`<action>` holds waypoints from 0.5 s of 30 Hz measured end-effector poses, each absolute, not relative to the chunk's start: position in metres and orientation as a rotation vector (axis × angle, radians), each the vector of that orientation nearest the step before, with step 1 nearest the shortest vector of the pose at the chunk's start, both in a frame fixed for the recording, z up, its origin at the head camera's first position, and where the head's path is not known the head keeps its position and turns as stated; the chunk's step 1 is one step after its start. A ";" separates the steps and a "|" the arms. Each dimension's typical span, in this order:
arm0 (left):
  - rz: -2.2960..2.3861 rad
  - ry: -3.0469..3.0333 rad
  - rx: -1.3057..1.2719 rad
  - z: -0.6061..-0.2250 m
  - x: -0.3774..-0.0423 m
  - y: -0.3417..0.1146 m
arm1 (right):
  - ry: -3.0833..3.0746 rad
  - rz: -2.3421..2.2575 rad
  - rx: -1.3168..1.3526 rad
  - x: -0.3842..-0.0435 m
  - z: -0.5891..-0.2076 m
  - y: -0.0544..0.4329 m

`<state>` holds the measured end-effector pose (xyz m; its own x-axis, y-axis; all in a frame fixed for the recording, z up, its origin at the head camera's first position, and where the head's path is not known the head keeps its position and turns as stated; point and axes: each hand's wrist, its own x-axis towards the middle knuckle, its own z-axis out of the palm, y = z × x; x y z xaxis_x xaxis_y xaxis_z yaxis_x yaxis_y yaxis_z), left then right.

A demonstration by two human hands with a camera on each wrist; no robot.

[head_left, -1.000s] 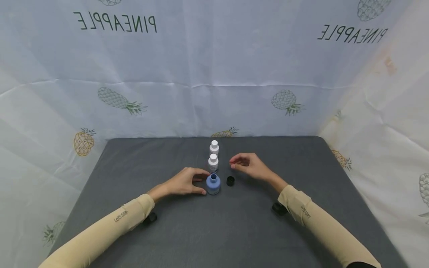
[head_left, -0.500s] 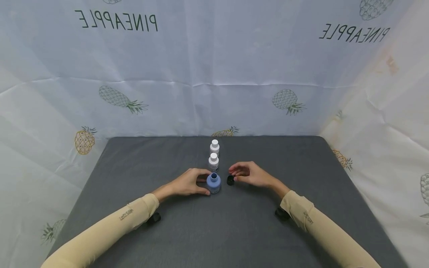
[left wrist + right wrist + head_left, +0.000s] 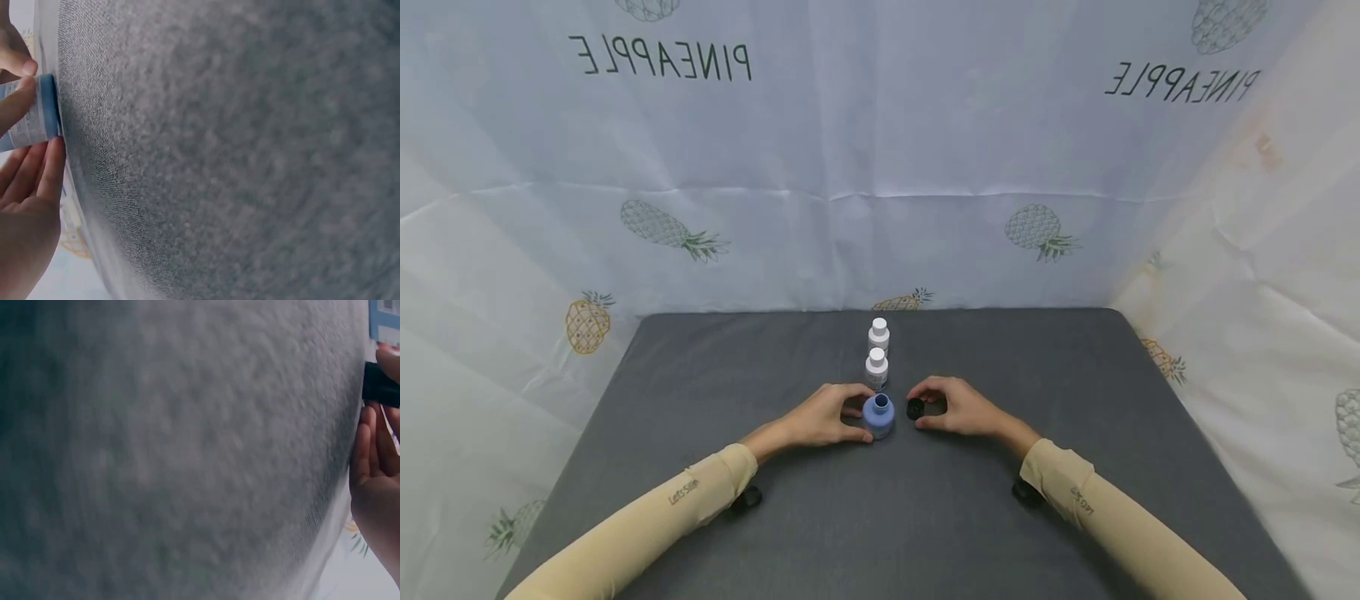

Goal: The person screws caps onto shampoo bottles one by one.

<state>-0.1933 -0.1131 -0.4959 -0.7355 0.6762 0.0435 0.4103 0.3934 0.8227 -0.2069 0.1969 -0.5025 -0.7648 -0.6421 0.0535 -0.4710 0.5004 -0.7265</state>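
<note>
In the head view an uncapped blue bottle (image 3: 877,422) stands upright on the dark table, its round mouth facing up. My left hand (image 3: 822,415) holds it from the left, thumb at the near side and fingers at the far side; the left wrist view shows the thumb lying on the label of the bottle (image 3: 30,112). Just right of the bottle, my right hand (image 3: 961,407) has thumb and fingers around a small black cap (image 3: 914,408). The right wrist view shows the cap (image 3: 380,384) between thumb and fingers, at the table surface.
Two white bottles with white caps, a nearer one (image 3: 876,369) and a farther one (image 3: 878,335), stand in line behind the blue bottle. A pineapple-print curtain (image 3: 850,250) closes off the back and sides. The grey table (image 3: 880,517) extends toward the front.
My right hand has come down and closed its thumb and fingers around the black cap. My left thumb has slid right along the blue bottle's near side. The bottles stay in place.
</note>
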 end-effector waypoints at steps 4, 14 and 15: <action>1.325 2.361 0.931 -0.494 -0.190 -0.116 | 2.536 -1.114 -0.954 -0.206 -0.504 0.194; 1.428 2.444 0.934 -0.480 -0.191 -0.127 | 2.432 -1.158 -0.893 -0.213 -0.476 0.196; 1.419 2.457 0.947 -0.478 -0.191 -0.128 | 2.430 -1.162 -0.895 -0.214 -0.472 0.196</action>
